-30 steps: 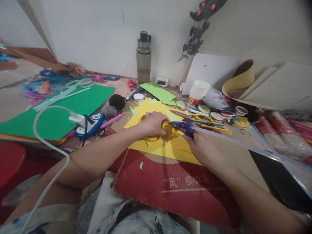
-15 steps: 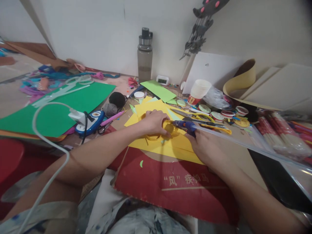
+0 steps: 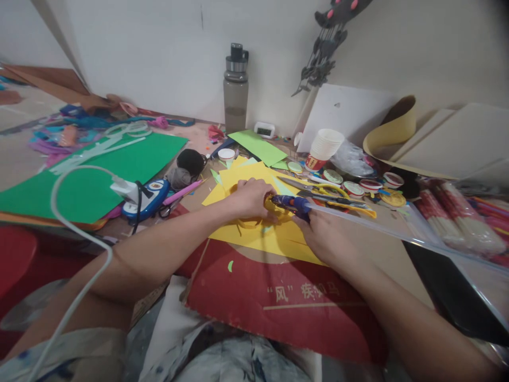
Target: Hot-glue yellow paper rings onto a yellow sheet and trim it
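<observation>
My right hand (image 3: 328, 233) is closed round a blue glue gun (image 3: 293, 206); a long clear glue stick (image 3: 382, 230) runs out of its back to the right. The gun's nozzle points left into a curled yellow paper piece (image 3: 283, 216). My left hand (image 3: 254, 199) bends its fingers round that piece, partly hiding it, and the nozzle is close to its fingertips. Under both lie sheets of yellow paper (image 3: 254, 240), on a red and brown cardboard (image 3: 238, 289). Scissors with yellow handles (image 3: 330, 188) lie just beyond the glue gun.
Farther back stand a grey water bottle (image 3: 236, 98), a small white clock (image 3: 264, 130) and stacked paper cups (image 3: 324, 148). Green sheets (image 3: 155, 159) and a blue-white power strip (image 3: 149, 199) with a white cable lie left. Wrapped bundles (image 3: 457, 223) and small lidded tubs (image 3: 353, 189) are right.
My right hand has moved the glue gun slightly left, bringing the nozzle farther into the yellow paper piece. My left hand keeps its hold in nearly the same place.
</observation>
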Available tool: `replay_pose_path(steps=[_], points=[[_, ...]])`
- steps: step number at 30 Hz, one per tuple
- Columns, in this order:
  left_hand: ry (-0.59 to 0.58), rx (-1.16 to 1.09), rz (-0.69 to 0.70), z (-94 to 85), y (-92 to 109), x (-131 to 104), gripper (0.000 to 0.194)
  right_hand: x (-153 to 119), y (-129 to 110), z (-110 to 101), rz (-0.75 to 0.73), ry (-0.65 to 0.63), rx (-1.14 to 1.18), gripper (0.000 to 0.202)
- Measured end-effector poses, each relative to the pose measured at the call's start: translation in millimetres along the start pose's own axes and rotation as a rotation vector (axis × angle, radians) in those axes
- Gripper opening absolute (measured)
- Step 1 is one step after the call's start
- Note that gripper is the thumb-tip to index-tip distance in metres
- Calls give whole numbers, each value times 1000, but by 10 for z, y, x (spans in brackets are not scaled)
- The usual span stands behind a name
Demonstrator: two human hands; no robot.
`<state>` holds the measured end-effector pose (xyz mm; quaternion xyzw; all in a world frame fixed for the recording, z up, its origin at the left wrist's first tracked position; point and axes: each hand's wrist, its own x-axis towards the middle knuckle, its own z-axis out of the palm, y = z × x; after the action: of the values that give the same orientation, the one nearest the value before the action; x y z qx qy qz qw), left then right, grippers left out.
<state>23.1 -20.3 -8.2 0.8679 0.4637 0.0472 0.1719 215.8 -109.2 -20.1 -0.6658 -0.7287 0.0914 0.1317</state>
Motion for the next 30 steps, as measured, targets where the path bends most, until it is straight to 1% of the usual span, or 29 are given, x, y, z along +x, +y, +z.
replay_pose_path(steps=[4, 8, 14, 17, 20, 25, 30], points=[[9, 8, 7, 4, -6, -1, 62, 42, -16, -39, -6, 2, -4, 38], [-8, 16, -6, -16, 17, -14, 61, 67, -15, -73, -14, -36, 8, 37], [-13, 19, -27, -20, 35, -9, 61, 21, 31, -31, -31, 47, -20, 45], [-22, 26, -34, -7, 16, 2, 66, -28, 29, -55, -12, 55, -61, 42], [-28, 29, -21, 1, -2, 7, 71, -76, -6, -123, 29, 54, -130, 40], [-28, 24, -20, 6, -7, 10, 72, -106, -31, -189, 54, 24, -226, 39], [-28, 34, -16, 11, -13, 15, 73, -73, -15, -143, 40, 18, -134, 42]])
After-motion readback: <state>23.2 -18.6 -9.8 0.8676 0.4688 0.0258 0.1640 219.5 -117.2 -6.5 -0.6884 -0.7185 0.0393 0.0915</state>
